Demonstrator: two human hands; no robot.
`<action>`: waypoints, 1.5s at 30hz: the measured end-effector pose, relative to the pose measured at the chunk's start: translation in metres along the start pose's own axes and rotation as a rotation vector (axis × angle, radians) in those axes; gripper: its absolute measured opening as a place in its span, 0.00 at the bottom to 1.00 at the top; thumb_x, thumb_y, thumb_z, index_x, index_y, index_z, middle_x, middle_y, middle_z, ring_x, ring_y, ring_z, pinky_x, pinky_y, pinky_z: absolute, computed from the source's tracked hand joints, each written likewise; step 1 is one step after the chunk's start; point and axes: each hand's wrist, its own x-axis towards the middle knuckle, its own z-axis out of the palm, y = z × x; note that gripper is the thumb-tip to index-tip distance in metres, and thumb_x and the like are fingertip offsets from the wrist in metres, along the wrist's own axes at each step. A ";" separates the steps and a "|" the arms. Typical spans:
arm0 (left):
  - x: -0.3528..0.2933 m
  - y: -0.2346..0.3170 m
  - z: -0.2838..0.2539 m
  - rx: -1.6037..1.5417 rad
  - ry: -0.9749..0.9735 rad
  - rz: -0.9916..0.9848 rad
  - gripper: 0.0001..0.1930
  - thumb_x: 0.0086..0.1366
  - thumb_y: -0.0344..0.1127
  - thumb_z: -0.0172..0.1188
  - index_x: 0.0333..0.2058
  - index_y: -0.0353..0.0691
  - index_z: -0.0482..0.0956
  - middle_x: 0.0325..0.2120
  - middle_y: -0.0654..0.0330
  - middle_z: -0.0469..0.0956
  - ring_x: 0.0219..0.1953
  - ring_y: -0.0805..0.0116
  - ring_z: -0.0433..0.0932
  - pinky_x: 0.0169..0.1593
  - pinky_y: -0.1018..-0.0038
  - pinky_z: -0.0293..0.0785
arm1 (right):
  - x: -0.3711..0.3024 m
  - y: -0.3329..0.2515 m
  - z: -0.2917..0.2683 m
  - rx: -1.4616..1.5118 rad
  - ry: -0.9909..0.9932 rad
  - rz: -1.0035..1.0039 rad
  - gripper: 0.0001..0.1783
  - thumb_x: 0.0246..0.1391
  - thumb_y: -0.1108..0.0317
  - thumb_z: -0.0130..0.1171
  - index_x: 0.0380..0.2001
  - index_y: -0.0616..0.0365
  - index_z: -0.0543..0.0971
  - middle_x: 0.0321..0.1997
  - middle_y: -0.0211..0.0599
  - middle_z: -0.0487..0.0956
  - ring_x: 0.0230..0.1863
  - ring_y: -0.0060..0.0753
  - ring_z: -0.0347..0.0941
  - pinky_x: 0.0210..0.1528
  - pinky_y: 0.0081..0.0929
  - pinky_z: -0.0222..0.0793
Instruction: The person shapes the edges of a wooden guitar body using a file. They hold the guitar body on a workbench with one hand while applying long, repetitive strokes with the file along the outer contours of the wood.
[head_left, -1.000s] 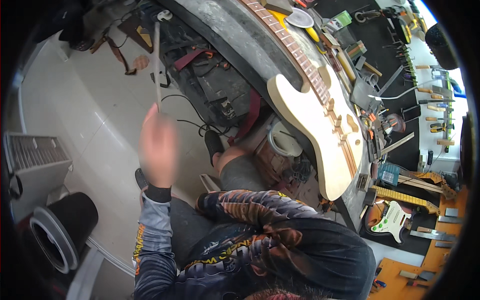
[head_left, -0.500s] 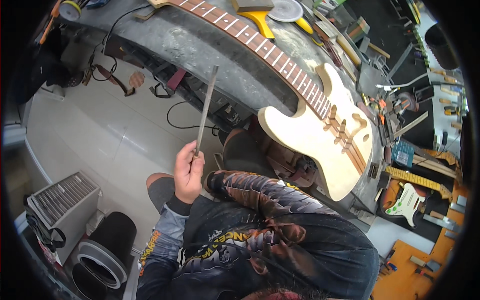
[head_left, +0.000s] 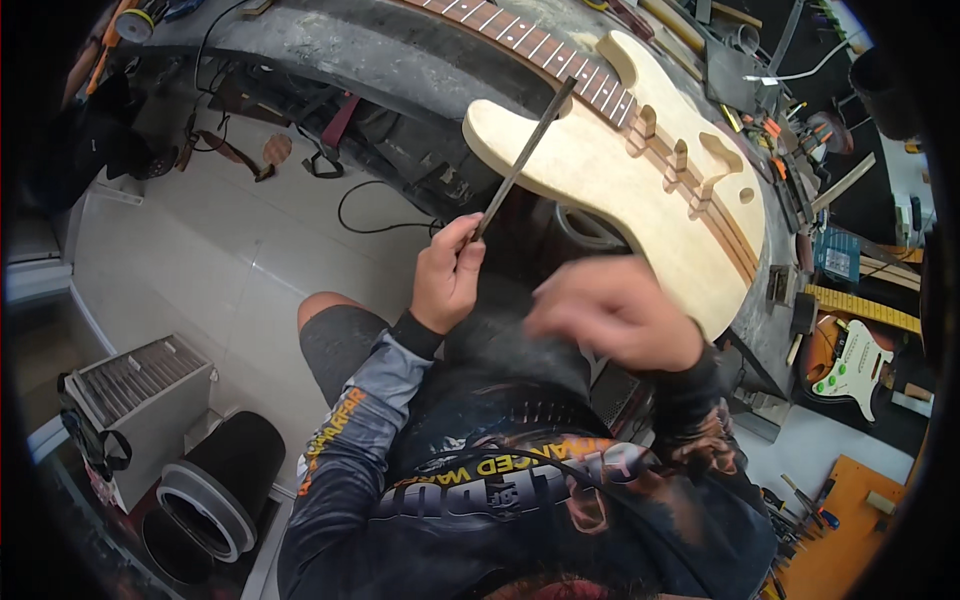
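My left hand [head_left: 447, 275] is closed round one end of a slim, dark grey metal file [head_left: 525, 155]. The file slants up to the right, its far tip crossing the view of the guitar body near the neck joint; I cannot tell if it touches. Pale wood makes up the electric guitar body [head_left: 590, 175], with darker stripes and routed cavities. Its fretted neck [head_left: 520, 38] runs off toward the upper left. My right hand [head_left: 620, 312], smeared by motion, hovers over my lap beside the body's lower edge. Its fingers look bent, but their grip is unclear.
The guitar lies on a dark, dusty workbench [head_left: 330, 62], its lower edge overhanging. Tools crowd the bench's right side. Another guitar [head_left: 850, 370] with a white pickguard lies at the right. At lower left stand a black bin [head_left: 235, 455] and a grey slotted box [head_left: 165, 410].
My left hand has moved right with the file, which now tilts further toward the guitar. My right hand has come into sight over my lap. The whole view has shifted.
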 end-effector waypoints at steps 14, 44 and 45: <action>0.030 0.044 0.030 0.188 0.017 -0.022 0.19 0.80 0.26 0.63 0.66 0.39 0.77 0.50 0.43 0.89 0.44 0.41 0.91 0.49 0.59 0.86 | 0.018 0.047 -0.008 -1.006 0.652 0.155 0.45 0.71 0.43 0.68 0.78 0.63 0.69 0.84 0.58 0.65 0.83 0.61 0.62 0.87 0.62 0.49; 0.002 0.066 0.005 0.336 0.014 0.111 0.28 0.75 0.18 0.63 0.71 0.37 0.77 0.37 0.46 0.83 0.33 0.44 0.84 0.39 0.58 0.81 | 0.025 0.046 -0.001 -1.138 0.582 0.176 0.48 0.71 0.52 0.68 0.81 0.70 0.63 0.87 0.68 0.60 0.87 0.69 0.57 0.88 0.60 0.49; -0.014 0.065 0.002 0.367 -0.050 0.112 0.28 0.75 0.18 0.63 0.72 0.37 0.77 0.37 0.47 0.83 0.33 0.44 0.83 0.39 0.58 0.81 | 0.025 0.046 0.000 -1.144 0.582 0.177 0.48 0.70 0.52 0.69 0.81 0.70 0.63 0.87 0.68 0.60 0.87 0.69 0.57 0.88 0.60 0.50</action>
